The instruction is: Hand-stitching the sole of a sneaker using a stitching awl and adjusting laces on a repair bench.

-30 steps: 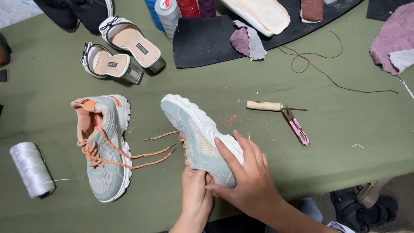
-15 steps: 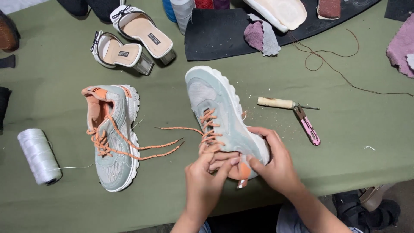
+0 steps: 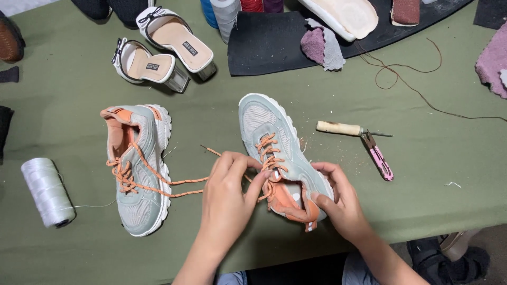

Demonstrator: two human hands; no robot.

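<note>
Between both hands (image 3: 232,184): the sneaker (image 3: 274,142).

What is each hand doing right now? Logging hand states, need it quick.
Left hand: pinching the orange laces of the grey sneaker.
Right hand: gripping that sneaker's heel end.

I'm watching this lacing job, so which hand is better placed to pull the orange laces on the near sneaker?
Left, probably. The left hand already rests on the orange laces, while the right hand grips the near sneaker at its heel collar, steadying it.
</note>
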